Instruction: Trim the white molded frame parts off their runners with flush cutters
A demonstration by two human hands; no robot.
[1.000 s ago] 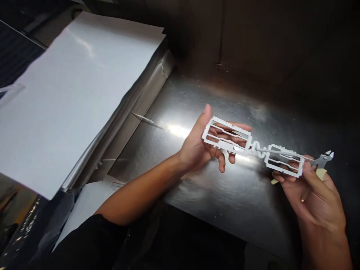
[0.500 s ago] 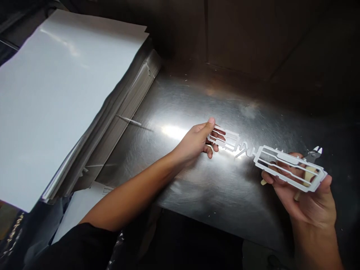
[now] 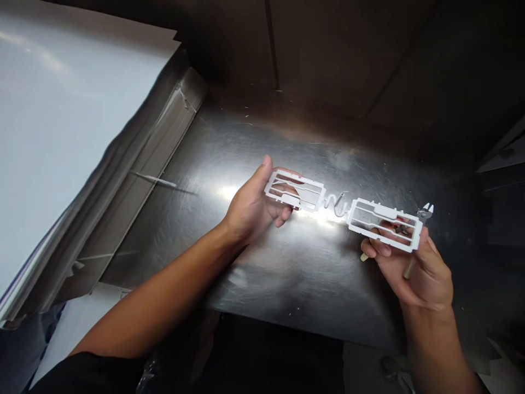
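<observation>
Steel bench [image 3: 295, 284] beneath hands [image 3: 252, 205] [image 3: 410, 273], white sheets [image 3: 61, 120] left, dark wall [image 3: 340, 49] beyond.

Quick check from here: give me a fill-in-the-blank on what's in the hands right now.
A wavy runner joins ____ white plastic frames.
The left hand holds one frame; the right hand holds the other plus a pair of ____.
Both hands are above a ____ tabletop.

Missing words: two; side cutters; metal.

white plastic molded runner [image 3: 334, 203] | two open rectangular frames joined by a wavy sprue, still in one piece, held up level | side cutters [image 3: 425, 212] | grey head poking past right frame, tan handles
</observation>
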